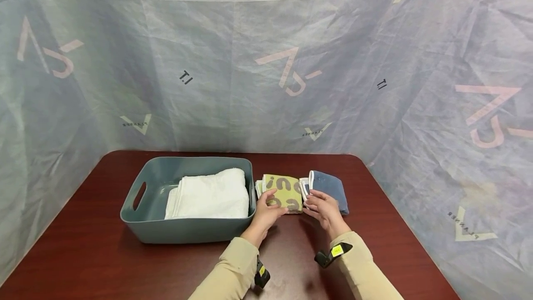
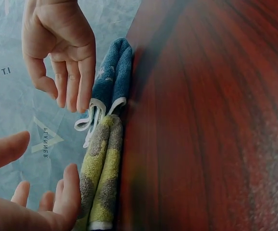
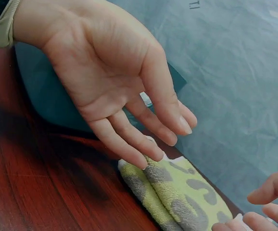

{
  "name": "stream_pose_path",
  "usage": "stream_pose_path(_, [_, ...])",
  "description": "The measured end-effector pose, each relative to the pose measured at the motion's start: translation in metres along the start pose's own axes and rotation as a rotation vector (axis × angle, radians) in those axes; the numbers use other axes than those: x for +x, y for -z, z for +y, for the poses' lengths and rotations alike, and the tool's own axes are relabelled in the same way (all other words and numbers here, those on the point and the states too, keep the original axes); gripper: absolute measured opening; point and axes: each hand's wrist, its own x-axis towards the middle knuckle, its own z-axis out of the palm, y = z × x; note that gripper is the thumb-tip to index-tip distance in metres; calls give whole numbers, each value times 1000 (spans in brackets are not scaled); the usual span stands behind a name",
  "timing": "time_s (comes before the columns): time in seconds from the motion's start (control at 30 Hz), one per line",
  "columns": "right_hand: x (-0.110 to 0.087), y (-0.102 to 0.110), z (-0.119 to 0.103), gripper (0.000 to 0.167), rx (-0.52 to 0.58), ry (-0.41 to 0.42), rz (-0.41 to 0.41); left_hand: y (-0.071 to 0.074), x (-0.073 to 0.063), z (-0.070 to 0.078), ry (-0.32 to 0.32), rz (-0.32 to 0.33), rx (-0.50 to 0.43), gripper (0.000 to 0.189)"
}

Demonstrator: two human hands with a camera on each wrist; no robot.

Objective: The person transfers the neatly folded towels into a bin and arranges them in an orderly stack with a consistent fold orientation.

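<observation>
A folded yellow-green towel with grey markings (image 1: 285, 188) lies on the table, right of the basket. Beside it rests a folded blue towel with white edging (image 1: 331, 192), their near edges almost meeting. My left hand (image 1: 266, 215) hovers at the green towel's left front corner, fingers spread and slightly bent, gripping nothing. Over the gap between the two towels is my right hand (image 1: 325, 211), its fingers relaxed and close to the blue towel's left edge. In the left wrist view both towels stand as thick folded layers, with the right hand (image 2: 64, 57) above the blue one.
A grey-blue plastic basket (image 1: 191, 231) with handle cut-outs stands on the left, holding folded white towels (image 1: 214, 196). The dark red wooden table (image 1: 87, 244) ends at a grey printed sheet (image 1: 208, 119) hung behind and along the sides.
</observation>
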Motion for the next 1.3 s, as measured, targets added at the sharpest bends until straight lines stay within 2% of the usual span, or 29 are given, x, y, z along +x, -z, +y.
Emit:
stream_pose_path(0.2, [3,-3,4,44,14,1,0,1,2,-3,-17,36,35,66])
stream_pose_path(0.4, [9,-8,10,45,33,-19,-11,7,3,-2,4,58,70,65])
stream_pose_path(0.6, [15,-13,12,44,37,-22,-17,12,5,-2,-42,62,123,64])
stream_pose_path(0.8, [17,-9,13,45,28,-23,-7,9,7,-5,-69,85,100,65])
stream_pose_path(0.93, [18,-5,13,46,36,-32,-15,7,8,-7,-56,106,100,63])
stream_pose_path(1.07, [19,-1,13,47,42,-46,-11,5,10,-7,-50,103,142,64])
stream_pose_path(1.3, [21,3,14,47,27,-61,6,1,11,-9,-39,104,133,68])
